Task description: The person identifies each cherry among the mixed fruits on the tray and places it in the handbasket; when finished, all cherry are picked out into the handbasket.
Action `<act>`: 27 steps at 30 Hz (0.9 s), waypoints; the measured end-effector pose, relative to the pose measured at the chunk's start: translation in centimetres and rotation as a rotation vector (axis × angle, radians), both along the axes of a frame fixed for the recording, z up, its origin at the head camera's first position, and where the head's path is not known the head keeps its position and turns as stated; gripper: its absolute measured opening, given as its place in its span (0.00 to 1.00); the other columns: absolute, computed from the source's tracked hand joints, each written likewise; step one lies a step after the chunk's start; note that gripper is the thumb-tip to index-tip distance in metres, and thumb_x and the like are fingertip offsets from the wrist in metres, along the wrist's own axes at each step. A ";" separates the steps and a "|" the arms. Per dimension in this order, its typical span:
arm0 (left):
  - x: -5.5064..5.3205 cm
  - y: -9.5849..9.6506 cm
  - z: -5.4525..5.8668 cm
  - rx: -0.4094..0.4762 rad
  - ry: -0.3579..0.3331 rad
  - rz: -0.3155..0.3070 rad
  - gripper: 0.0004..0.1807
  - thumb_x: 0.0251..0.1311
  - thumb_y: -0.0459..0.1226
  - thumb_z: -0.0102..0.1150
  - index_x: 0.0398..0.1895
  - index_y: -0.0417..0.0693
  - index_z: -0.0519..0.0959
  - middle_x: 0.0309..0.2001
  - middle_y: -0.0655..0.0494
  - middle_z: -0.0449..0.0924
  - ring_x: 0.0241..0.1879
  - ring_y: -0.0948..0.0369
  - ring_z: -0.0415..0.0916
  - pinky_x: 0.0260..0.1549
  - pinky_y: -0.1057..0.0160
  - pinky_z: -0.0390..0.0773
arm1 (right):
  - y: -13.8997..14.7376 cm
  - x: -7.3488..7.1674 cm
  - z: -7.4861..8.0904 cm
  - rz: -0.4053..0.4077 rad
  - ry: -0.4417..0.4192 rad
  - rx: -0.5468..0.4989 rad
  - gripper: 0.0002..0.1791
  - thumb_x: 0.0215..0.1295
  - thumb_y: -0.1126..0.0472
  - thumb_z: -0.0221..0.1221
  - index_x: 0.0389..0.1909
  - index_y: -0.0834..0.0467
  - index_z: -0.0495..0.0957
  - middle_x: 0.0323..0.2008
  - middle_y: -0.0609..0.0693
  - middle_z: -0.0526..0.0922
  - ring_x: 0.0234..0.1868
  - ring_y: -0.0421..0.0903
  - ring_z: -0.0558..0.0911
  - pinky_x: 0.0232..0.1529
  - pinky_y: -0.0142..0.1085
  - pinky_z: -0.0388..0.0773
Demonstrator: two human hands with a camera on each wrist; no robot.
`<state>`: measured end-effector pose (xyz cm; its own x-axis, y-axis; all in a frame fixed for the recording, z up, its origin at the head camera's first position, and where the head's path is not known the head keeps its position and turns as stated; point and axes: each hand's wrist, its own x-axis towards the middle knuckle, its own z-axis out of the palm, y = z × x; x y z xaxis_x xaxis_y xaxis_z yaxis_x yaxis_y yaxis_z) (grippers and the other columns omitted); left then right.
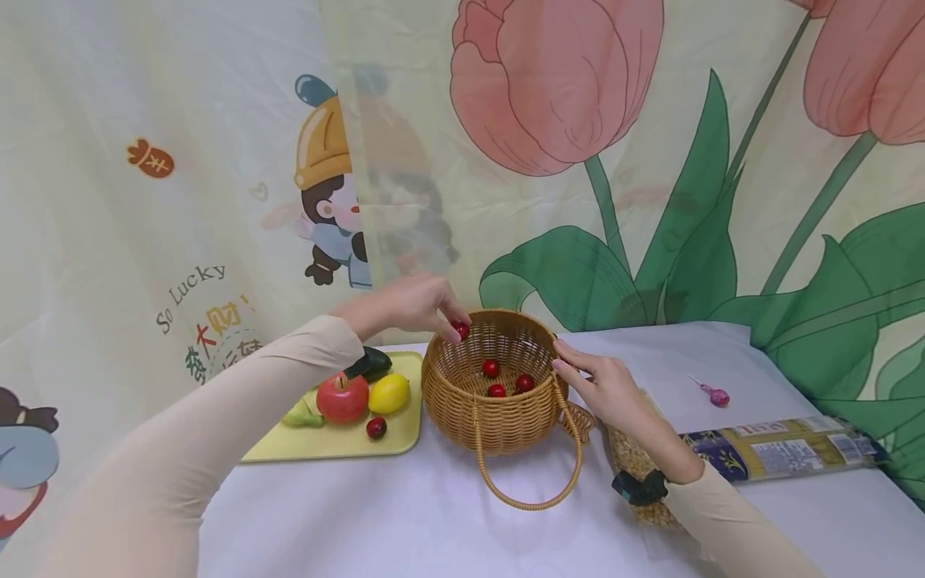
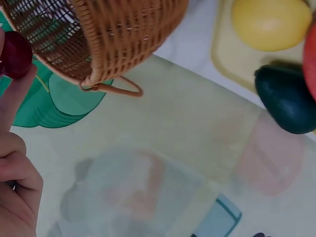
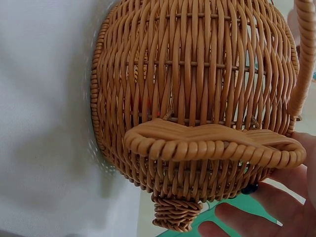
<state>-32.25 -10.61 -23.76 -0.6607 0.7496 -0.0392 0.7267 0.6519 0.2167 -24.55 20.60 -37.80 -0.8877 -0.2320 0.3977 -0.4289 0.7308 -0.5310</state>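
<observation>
My left hand [image 1: 413, 304] pinches a dark red cherry [image 1: 461, 331] between thumb and fingertips, right at the left rim of a brown wicker basket [image 1: 499, 421]. In the left wrist view the cherry [image 2: 17, 54] shows close beside the basket's opening. Inside the basket lie three more cherries. At the basket's right rim, my right hand [image 1: 607, 389] holds on with thumb and fingers. From the right wrist view, the fingers [image 3: 276, 202] reach round the far side of the woven wall [image 3: 182, 74]. The basket's looped handle [image 1: 531, 506] hangs down in front.
Left of the basket, a yellow tray [image 1: 408, 445] bears a red apple [image 1: 343, 398], a lemon [image 1: 389, 393], a dark green fruit [image 1: 372, 365] and one cherry [image 1: 376, 428]. To the right lie a bag of grains [image 1: 632, 457], a long noodle packet [image 1: 784, 449] and a lollipop [image 1: 719, 397].
</observation>
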 end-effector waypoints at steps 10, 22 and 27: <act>-2.7 4.4 0.3 -0.145 -0.040 -0.016 0.18 0.58 0.45 0.75 0.49 0.50 0.90 0.47 0.53 0.91 0.50 0.58 0.87 0.51 0.60 0.84 | 0.2 0.0 0.0 0.014 -0.002 -0.013 0.27 0.79 0.50 0.54 0.71 0.60 0.71 0.70 0.59 0.74 0.67 0.62 0.78 0.54 0.55 0.82; -4.6 8.8 -1.4 -0.195 -0.025 -0.043 0.15 0.58 0.47 0.75 0.48 0.57 0.90 0.46 0.60 0.91 0.49 0.63 0.86 0.50 0.61 0.83 | 0.2 0.0 0.2 0.018 -0.023 -0.016 0.28 0.79 0.49 0.54 0.71 0.59 0.71 0.70 0.58 0.73 0.67 0.61 0.78 0.54 0.54 0.83; -5.0 9.9 -3.0 -0.199 -0.046 -0.060 0.17 0.58 0.46 0.75 0.50 0.55 0.90 0.46 0.60 0.91 0.49 0.64 0.86 0.54 0.60 0.82 | 0.4 -0.1 0.2 0.019 -0.035 -0.018 0.28 0.79 0.49 0.53 0.72 0.59 0.70 0.71 0.57 0.73 0.68 0.60 0.78 0.54 0.53 0.83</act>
